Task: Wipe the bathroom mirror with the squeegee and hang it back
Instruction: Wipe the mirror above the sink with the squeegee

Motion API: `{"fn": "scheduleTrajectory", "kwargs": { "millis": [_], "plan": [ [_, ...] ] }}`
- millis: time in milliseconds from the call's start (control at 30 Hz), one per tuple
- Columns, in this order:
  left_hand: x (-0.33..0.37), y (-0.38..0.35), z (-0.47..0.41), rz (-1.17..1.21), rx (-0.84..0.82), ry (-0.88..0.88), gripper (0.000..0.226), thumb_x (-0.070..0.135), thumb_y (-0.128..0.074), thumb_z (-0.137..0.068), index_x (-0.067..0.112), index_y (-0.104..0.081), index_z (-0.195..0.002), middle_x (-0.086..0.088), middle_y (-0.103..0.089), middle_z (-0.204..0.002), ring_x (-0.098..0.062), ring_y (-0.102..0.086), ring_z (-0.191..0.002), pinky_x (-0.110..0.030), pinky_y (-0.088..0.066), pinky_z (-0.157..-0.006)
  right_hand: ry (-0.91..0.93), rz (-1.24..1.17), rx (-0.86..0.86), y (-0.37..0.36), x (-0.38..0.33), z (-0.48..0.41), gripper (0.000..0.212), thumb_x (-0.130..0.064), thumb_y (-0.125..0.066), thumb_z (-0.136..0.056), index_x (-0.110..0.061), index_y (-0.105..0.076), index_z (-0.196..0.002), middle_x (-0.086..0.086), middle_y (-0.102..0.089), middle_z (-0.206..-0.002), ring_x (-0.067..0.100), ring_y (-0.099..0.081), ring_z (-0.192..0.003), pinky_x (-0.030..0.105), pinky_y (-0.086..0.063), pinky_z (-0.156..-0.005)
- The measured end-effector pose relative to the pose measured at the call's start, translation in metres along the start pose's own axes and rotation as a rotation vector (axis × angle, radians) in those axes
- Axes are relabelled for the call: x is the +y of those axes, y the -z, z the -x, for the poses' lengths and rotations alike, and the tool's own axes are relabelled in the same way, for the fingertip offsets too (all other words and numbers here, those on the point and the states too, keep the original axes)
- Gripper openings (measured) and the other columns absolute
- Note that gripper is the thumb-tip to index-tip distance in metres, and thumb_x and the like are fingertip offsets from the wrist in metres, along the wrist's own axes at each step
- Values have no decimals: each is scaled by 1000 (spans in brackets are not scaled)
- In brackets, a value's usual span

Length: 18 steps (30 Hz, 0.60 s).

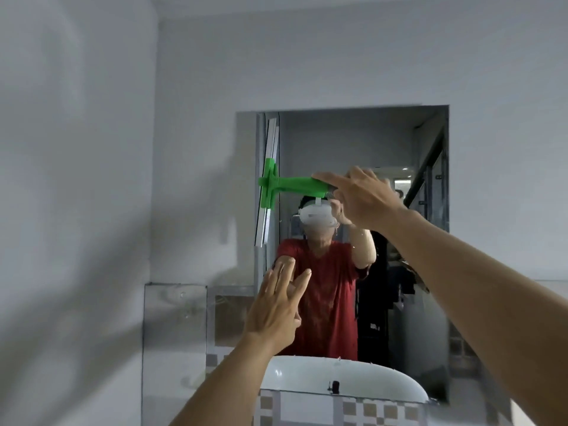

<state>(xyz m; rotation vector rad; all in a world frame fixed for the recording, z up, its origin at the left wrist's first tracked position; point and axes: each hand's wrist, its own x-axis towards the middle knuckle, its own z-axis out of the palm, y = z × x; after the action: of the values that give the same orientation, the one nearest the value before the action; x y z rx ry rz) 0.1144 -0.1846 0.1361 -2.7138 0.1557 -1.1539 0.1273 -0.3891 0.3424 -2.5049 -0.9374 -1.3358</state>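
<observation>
A rectangular mirror (pixel 347 139) hangs on the grey wall ahead. My right hand (pixel 362 198) grips the handle of a green squeegee (pixel 292 183), index finger stretched along it. The handle lies level and points left. Its long pale blade (pixel 267 179) stands nearly upright against the glass close to the mirror's left edge. My left hand (pixel 278 309) is raised lower down in front of the mirror with its fingers spread, holding nothing. The glass reflects a person in a red shirt and both arms.
A white basin (pixel 362 379) shows reflected at the mirror's bottom. A glass panel (pixel 173 333) stands against the wall at lower left. Checked brown and white tiles (pixel 368 410) run below the mirror. The wall left of the mirror is plain grey.
</observation>
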Motion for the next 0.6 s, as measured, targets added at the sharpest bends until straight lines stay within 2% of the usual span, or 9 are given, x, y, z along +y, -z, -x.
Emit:
{"fn": "scheduleTrajectory", "kwargs": {
  "millis": [100, 233, 467, 600],
  "plan": [
    [-4, -7, -2, 26, 17, -13, 102, 30, -64, -92, 32, 13, -158, -11, 24, -166, -30, 25, -151, -47, 5, -125, 12, 58, -6, 6, -3, -19, 68, -10, -48, -100, -55, -26, -146, 7, -49, -107, 31, -51, -111, 62, -44, -97],
    [-9, -12, -2, 31, 30, -23, 101, 29, -64, -91, 33, 10, -159, -10, 20, -167, -29, 22, -153, -48, 2, -126, 28, 102, -9, 9, -5, -29, 68, -11, -47, -100, -57, -25, -145, 3, -41, -102, 31, -49, -110, 60, -43, -97],
    [-11, -17, -3, 16, 42, -24, 106, 34, -67, -88, 33, 12, -159, -9, 20, -167, -29, 21, -153, -45, 6, -125, 55, 190, 9, 19, -12, -28, 73, -8, -48, -98, -53, -22, -149, 12, -50, -115, 34, -50, -112, 57, -44, -94],
    [-13, -16, -4, 28, 25, -21, 106, 37, -67, -88, 34, 12, -158, -8, 19, -167, -29, 16, -154, -47, -1, -126, 3, 162, -5, 16, 6, -8, 75, -7, -48, -96, -51, -21, -151, 14, -51, -115, 34, -50, -112, 58, -46, -96]
  ]
}}
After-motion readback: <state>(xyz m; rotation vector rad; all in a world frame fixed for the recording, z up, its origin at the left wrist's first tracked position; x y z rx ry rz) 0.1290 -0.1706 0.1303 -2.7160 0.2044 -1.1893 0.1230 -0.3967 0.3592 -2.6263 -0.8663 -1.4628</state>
